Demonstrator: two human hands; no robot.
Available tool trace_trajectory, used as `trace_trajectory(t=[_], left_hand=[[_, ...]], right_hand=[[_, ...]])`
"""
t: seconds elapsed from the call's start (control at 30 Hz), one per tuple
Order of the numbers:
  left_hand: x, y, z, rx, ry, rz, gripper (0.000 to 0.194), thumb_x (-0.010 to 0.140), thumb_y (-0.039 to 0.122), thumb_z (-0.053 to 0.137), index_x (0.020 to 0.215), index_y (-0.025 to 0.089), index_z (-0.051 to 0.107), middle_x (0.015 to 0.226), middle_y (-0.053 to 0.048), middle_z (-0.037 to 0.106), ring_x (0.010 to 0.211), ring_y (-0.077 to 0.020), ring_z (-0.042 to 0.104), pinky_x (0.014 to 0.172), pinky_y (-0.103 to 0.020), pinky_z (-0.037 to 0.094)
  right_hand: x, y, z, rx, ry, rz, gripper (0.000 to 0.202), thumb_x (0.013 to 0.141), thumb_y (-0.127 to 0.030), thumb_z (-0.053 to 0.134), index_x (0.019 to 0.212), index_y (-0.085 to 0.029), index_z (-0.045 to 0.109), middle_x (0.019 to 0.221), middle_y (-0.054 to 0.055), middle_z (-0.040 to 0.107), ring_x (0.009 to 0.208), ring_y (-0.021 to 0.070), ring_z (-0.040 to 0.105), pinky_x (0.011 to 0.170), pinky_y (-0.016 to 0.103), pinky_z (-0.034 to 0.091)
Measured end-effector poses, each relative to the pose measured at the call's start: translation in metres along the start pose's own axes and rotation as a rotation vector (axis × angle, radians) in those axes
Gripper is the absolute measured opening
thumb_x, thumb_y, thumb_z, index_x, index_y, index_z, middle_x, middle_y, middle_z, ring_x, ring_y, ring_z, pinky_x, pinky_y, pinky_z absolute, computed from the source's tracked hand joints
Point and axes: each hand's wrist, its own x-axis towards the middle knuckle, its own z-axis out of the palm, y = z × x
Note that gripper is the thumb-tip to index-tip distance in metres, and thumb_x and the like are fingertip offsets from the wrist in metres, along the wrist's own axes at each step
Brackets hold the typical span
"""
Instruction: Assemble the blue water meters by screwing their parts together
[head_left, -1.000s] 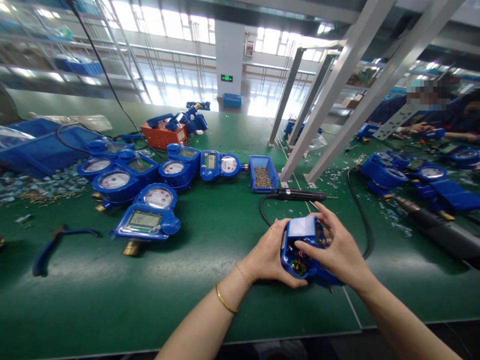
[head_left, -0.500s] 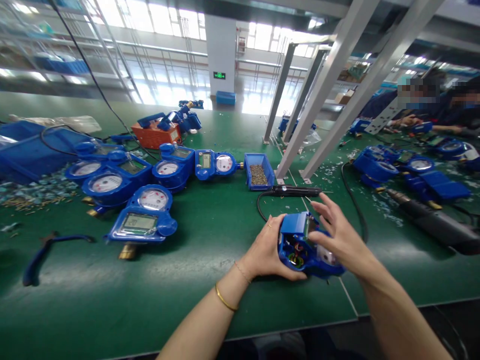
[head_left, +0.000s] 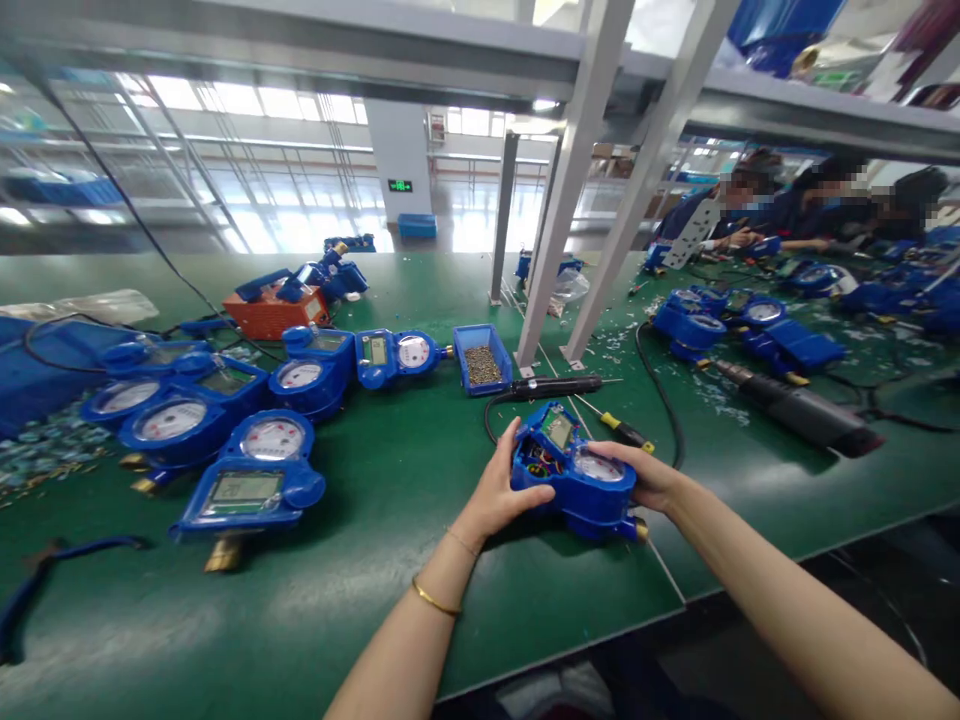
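A blue water meter [head_left: 581, 485] with its lid tipped up lies on the green table [head_left: 390, 520] in front of me, coloured wires showing inside its left end and a round dial on its right. My left hand [head_left: 504, 487] grips its left end, thumb over the open cavity. My right hand [head_left: 643, 474] holds its right side beside the dial. Just behind the meter lie a black electric screwdriver [head_left: 559, 386] and a yellow-handled screwdriver [head_left: 622, 432].
Several blue meters [head_left: 247, 470] cluster at left, with a small blue tray of screws [head_left: 482, 364] and an orange box [head_left: 274, 310] behind. Slanted grey frame posts [head_left: 559, 200] rise mid-table. More meters and a black tool [head_left: 795, 410] lie right; people work at far right.
The meter went from standing tilted in my hands to lying flat on the table, dial up. My right hand slid from its top to its right side. The view swung up and right.
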Motion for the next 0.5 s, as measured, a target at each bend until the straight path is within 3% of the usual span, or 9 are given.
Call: trace_trajectory(t=[0.13,0.3,0.5], left_hand=[[-0.003,0.005,-0.007,0.159,0.070,0.002,0.109,0.075,0.079,0.065,0.153,0.015,0.023,0.154,-0.021,0.035,0.145,-0.0367,0.028,0.122,-0.058,0.016],[-0.001,0.006,-0.013,0.209,0.270,-0.019,0.090,0.085,0.076,0.052,0.147,0.015,0.032,0.147,-0.021,0.044,0.139,-0.0332,0.041,0.119,-0.053,0.028],[0.005,0.011,-0.021,0.277,0.398,-0.087,0.079,0.091,0.075,0.038,0.144,0.015,0.037,0.140,-0.018,0.051,0.133,-0.0325,0.048,0.118,-0.055,0.030]], right_hand=[[-0.005,0.003,0.014,0.108,0.018,-0.050,0.020,0.090,-0.025,0.063,0.097,-0.008,0.069,0.090,0.012,0.076,0.073,0.0192,0.072,0.075,0.029,0.059],[-0.007,0.011,0.026,0.251,0.051,-0.120,0.019,0.087,-0.028,0.067,0.097,-0.012,0.069,0.087,0.008,0.076,0.072,0.0179,0.071,0.079,0.029,0.057],[-0.020,0.006,0.019,0.421,0.129,-0.191,0.025,0.091,-0.033,0.059,0.097,-0.011,0.069,0.083,0.009,0.075,0.072,0.0189,0.070,0.079,0.033,0.056]])
